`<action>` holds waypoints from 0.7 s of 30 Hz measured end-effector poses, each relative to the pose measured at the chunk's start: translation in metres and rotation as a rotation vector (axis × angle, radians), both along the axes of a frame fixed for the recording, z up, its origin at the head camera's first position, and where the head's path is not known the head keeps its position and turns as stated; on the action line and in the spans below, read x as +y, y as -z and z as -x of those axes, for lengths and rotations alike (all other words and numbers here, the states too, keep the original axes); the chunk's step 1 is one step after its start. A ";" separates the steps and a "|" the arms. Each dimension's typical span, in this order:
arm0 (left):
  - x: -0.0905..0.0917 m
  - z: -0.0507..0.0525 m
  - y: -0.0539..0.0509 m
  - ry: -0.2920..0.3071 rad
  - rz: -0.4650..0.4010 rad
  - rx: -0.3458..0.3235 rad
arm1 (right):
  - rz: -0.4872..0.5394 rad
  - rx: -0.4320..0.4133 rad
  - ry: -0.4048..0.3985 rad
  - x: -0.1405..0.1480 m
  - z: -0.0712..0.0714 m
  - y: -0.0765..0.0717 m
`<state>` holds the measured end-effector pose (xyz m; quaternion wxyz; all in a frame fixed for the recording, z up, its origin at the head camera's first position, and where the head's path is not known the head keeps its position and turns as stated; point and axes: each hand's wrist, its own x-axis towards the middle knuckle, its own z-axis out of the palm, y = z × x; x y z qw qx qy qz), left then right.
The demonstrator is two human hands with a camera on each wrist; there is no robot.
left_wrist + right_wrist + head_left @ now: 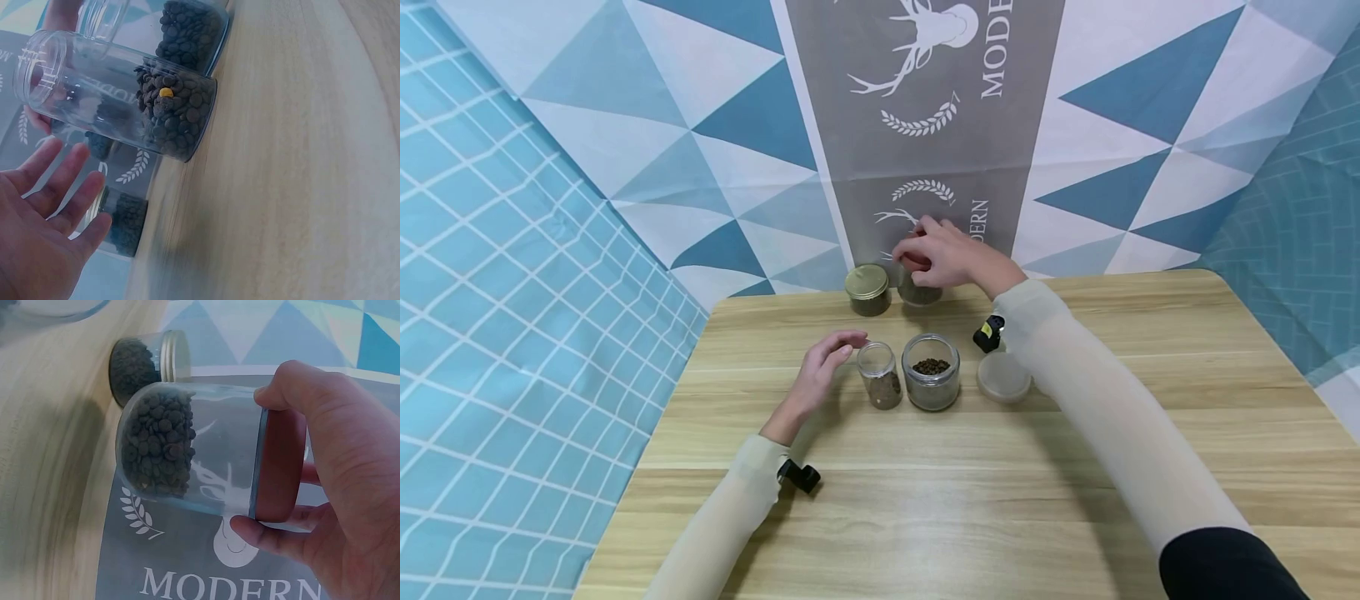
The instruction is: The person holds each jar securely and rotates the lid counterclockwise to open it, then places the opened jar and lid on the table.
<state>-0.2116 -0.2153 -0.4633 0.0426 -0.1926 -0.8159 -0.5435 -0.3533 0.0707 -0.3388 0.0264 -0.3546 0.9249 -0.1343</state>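
My right hand (951, 254) grips the reddish-brown lid (281, 465) of a glass jar (159, 444) at the table's back edge; dark pieces fill its lower part. Beside the open, narrow jar (882, 379), my left hand (822, 371) has its fingers loosely extended. In the left wrist view that hand (53, 215) holds nothing, and the narrow jar (175, 112) shows dark pieces and one yellow piece. Touching or close to the narrow jar is a wider open jar (932, 383) with brown pieces inside.
A gold-lidded jar (868, 292) of dark contents stands at the back, left of the gripped jar. A pale round lid (1003, 377) lies right of the wide jar on the wooden table (925, 517). Patterned cloth (730, 75) hangs behind the table.
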 end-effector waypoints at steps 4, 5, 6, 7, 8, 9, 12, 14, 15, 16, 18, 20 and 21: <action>0.000 0.001 0.000 0.003 0.003 0.008 | 0.007 0.010 -0.002 0.003 -0.001 -0.005; 0.000 0.001 0.000 0.003 0.005 0.011 | 0.011 0.013 -0.001 0.003 -0.001 -0.007; -0.001 0.002 0.000 0.002 0.007 0.014 | 0.017 0.018 0.000 0.004 -0.002 -0.009; 0.000 0.002 0.000 0.002 0.006 0.014 | 0.024 0.022 0.002 0.004 -0.002 -0.010; 0.000 0.002 0.000 0.002 0.007 0.013 | 0.031 0.026 0.002 0.004 -0.003 -0.012; 0.000 0.002 0.000 0.002 0.008 0.011 | 0.038 0.029 0.002 0.005 -0.004 -0.014; 0.001 0.002 0.000 0.001 0.012 0.005 | 0.047 0.036 0.002 0.005 -0.006 -0.018; 0.001 0.003 0.001 -0.002 0.012 0.000 | 0.050 0.036 0.000 0.005 -0.007 -0.019; 0.001 0.003 0.002 -0.004 0.011 -0.002 | 0.050 0.037 -0.002 0.006 -0.008 -0.019; 0.001 0.004 0.002 -0.004 0.011 -0.004 | 0.050 0.038 -0.004 0.006 -0.009 -0.018; 0.001 0.004 0.003 -0.004 0.011 -0.006 | 0.052 0.039 -0.008 0.007 -0.010 -0.017; 0.000 0.004 0.004 -0.002 0.009 -0.005 | 0.059 0.042 -0.014 0.008 -0.011 -0.016; 0.000 0.004 0.004 0.002 0.007 -0.003 | 0.066 0.044 -0.017 0.009 -0.011 -0.015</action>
